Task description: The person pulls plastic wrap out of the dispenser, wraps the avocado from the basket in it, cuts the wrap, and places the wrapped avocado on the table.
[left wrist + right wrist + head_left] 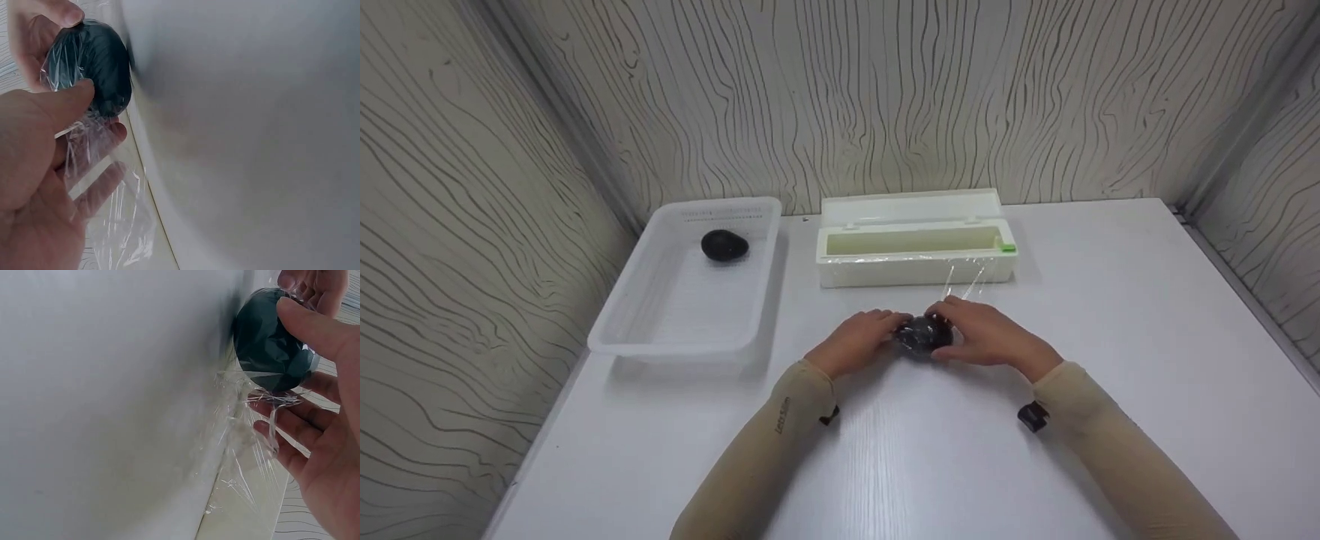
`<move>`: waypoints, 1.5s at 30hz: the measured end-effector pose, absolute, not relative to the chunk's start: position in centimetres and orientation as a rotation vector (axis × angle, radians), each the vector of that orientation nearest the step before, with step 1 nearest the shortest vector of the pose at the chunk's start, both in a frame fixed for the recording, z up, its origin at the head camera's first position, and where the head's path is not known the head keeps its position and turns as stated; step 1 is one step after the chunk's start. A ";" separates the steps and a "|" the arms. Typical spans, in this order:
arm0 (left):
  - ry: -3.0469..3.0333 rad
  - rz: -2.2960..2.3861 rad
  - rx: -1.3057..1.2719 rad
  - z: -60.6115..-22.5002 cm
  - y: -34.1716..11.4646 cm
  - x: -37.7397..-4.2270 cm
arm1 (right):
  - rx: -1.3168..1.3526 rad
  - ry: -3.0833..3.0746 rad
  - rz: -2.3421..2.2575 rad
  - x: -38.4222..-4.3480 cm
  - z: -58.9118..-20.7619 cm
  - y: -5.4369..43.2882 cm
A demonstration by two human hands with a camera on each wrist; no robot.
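Note:
A dark avocado point(921, 337), wrapped in clear cling film, lies between both hands over the middle of the table. My left hand point(856, 343) grips its left side, with the thumb on the film in the left wrist view. On the other side my right hand point(994, 335) holds it between the thumb and the fingers behind. The wrist views show the avocado point(264, 343) under tight, creased film. Loose cling film point(126, 225) trails from it past the fingers, toward the cling film box point(915, 273), whose lid stands up.
A white plastic basket point(675, 349) stands at the left with a second dark avocado point(724, 245) inside. The box has a green slider point(1008, 248) at its right end. Wood-patterned walls point(900, 97) border the white table point(1125, 315) at the back and sides.

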State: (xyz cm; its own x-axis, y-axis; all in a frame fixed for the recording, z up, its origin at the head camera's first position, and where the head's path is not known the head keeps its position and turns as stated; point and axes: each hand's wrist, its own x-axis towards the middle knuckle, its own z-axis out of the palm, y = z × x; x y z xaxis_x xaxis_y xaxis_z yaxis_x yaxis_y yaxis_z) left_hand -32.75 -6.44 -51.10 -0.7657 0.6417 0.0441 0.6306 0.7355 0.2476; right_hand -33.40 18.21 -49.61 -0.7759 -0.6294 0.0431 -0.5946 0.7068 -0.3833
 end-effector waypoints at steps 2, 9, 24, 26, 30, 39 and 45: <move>2.877 0.405 1.036 -51.2 -6.5 -32.8 | -1.024 2.819 -0.565 -33.5 -49.6 18.3; 2.888 0.433 1.032 -51.5 -6.6 -33.2 | -0.980 2.753 -0.642 -34.2 -49.6 18.9; 2.947 0.345 1.034 -51.8 -5.6 -34.1 | -1.013 2.818 -0.655 -35.2 -49.7 19.0; 2.955 0.340 1.050 -51.8 -5.7 -34.2 | -1.027 2.852 -0.599 -35.1 -49.7 18.8; 2.945 0.367 1.052 -51.7 -6.0 -34.2 | -1.084 2.933 -0.466 -34.7 -49.5 18.1; 2.928 0.400 1.006 -51.8 -5.9 -34.5 | -1.083 2.964 -0.460 -35.1 -49.5 17.7; 2.965 0.377 0.972 -51.9 -5.3 -34.7 | -1.074 2.881 -0.544 -35.7 -49.4 18.5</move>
